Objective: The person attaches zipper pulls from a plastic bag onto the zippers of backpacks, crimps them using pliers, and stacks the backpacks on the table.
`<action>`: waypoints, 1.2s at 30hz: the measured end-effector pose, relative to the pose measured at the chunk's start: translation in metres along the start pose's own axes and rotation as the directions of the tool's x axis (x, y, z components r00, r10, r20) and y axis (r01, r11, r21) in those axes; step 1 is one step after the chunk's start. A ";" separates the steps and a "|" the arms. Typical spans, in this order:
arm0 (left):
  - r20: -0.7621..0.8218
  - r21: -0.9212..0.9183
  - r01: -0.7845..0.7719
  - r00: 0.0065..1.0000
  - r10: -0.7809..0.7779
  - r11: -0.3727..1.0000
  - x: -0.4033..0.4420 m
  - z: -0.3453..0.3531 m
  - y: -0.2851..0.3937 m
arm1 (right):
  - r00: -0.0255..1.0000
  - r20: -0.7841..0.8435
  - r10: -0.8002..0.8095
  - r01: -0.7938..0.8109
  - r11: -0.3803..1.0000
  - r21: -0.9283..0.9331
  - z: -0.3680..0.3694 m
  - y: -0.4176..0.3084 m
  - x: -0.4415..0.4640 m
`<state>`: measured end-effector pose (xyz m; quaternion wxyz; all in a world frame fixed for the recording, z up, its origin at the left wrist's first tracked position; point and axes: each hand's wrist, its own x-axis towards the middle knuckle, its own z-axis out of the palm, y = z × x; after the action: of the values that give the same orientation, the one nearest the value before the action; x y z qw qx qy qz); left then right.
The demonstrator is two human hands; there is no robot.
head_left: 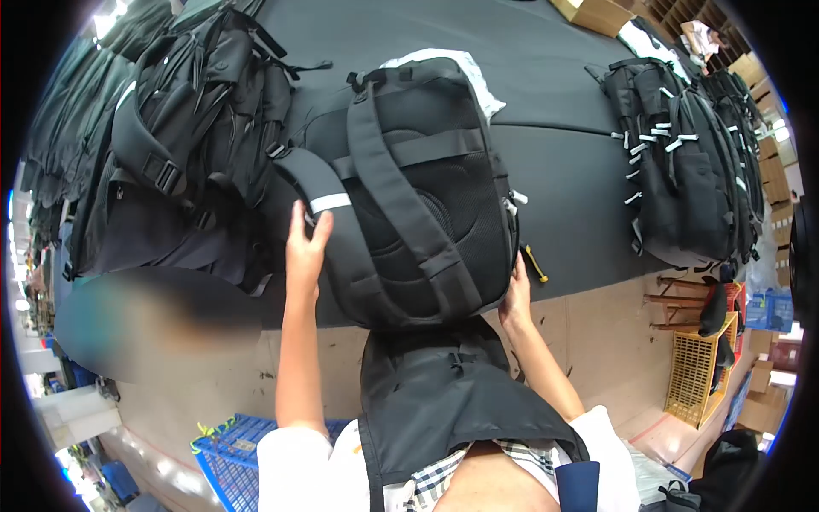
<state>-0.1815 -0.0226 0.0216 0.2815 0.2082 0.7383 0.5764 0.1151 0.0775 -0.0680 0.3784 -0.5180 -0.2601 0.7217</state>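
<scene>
A black backpack (418, 196) lies on the dark table with its straps and mesh back facing up. My left hand (309, 246) is at its left shoulder strap, near the white band, thumb and fingers apart. At the lower right side of the bag, my right hand (516, 294) is against the edge, its fingers partly hidden by the bag. Beside that hand lies a small yellow and black tool (536, 264). Under the top of the backpack, a white sheet or bag (479, 81) sticks out.
Black backpacks (213, 111) are heaped on the left, and more backpacks (682, 162) stand at the right. A cardboard box (590, 15) sits at the far edge. Yellow crates (695, 367) and a blue basket (230, 452) are on the floor. Another person (701, 41) is in the far background.
</scene>
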 end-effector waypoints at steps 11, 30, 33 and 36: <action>0.112 0.784 -0.461 0.764 0.635 0.417 0.034 0.076 0.023 | 0.994 -0.036 0.103 -0.107 0.982 -0.158 -0.009 -0.019 -0.007; -0.072 -0.093 -0.362 0.932 0.356 0.928 -0.009 0.142 0.127 | 0.794 0.316 -0.519 0.463 0.854 0.238 -0.040 -0.212 -0.022; 0.010 -0.292 -0.416 0.899 0.438 0.861 -0.027 0.224 0.194 | 0.747 0.162 -0.644 0.567 0.746 0.349 -0.067 -0.285 -0.031; 0.154 -0.603 -0.339 0.838 0.523 0.722 -0.062 0.321 0.260 | 0.560 -0.092 -0.823 0.800 0.508 0.320 -0.104 -0.360 -0.028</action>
<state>0.0711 0.2388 0.2273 0.2988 0.3749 0.4145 0.7735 0.3180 0.2609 0.1896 0.7419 -0.2395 -0.3624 0.5107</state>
